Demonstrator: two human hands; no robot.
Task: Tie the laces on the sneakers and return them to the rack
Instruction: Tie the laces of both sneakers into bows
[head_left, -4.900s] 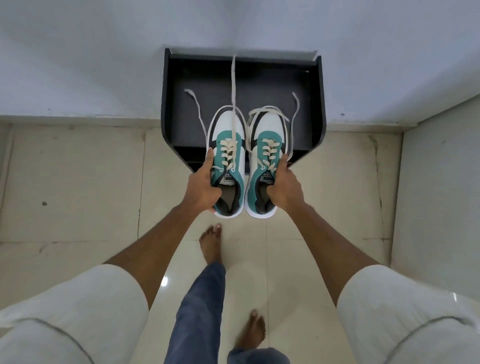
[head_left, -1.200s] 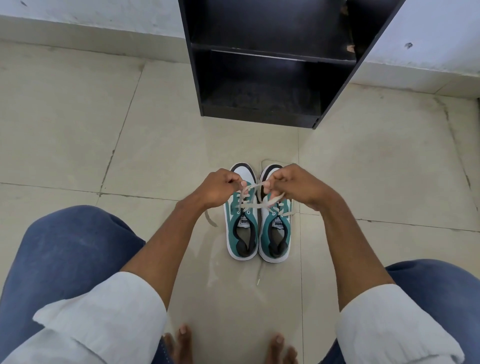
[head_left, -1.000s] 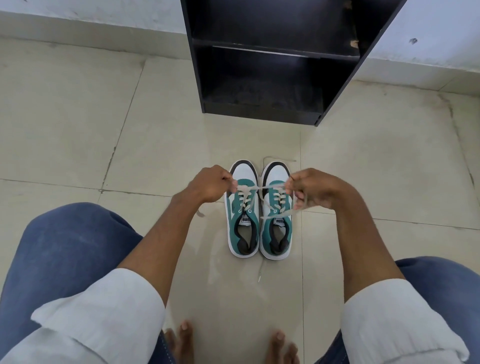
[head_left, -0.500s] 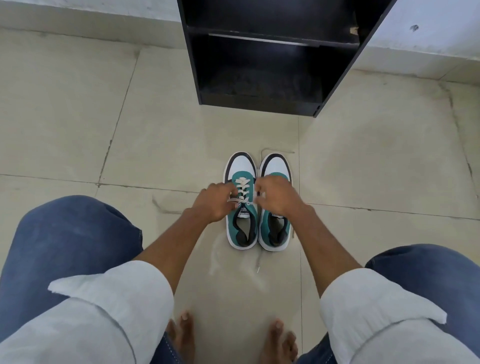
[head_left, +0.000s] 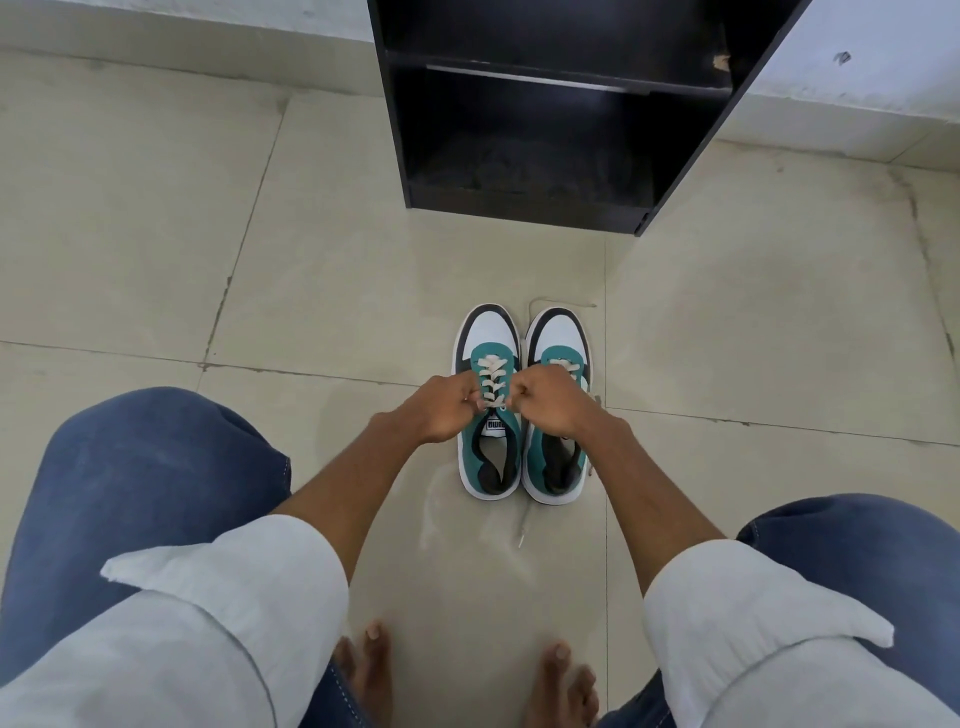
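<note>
Two teal, white and black sneakers stand side by side on the floor, toes toward the rack. Over the left sneaker (head_left: 488, 457) my left hand (head_left: 441, 410) and my right hand (head_left: 550, 402) are closed on the ends of its cream lace (head_left: 492, 382), one hand on each side of the tongue. My right hand covers the middle of the right sneaker (head_left: 557, 343). That sneaker's loose lace (head_left: 524, 525) trails on the floor behind its heel, and another end lies past its toe. The black shoe rack (head_left: 524, 202) stands against the wall, just beyond the sneakers.
I squat on beige floor tiles (head_left: 156, 208), with my knees in blue jeans (head_left: 145, 478) on both sides and bare feet (head_left: 369, 670) below. The rack's lower shelf (head_left: 519, 171) holds nothing. A white wall (head_left: 857, 78) runs along the top.
The sneakers went from held over the rack to standing on the floor. In the last second my hands pulled the lace wide apart, then came together low over the left sneaker's tongue.
</note>
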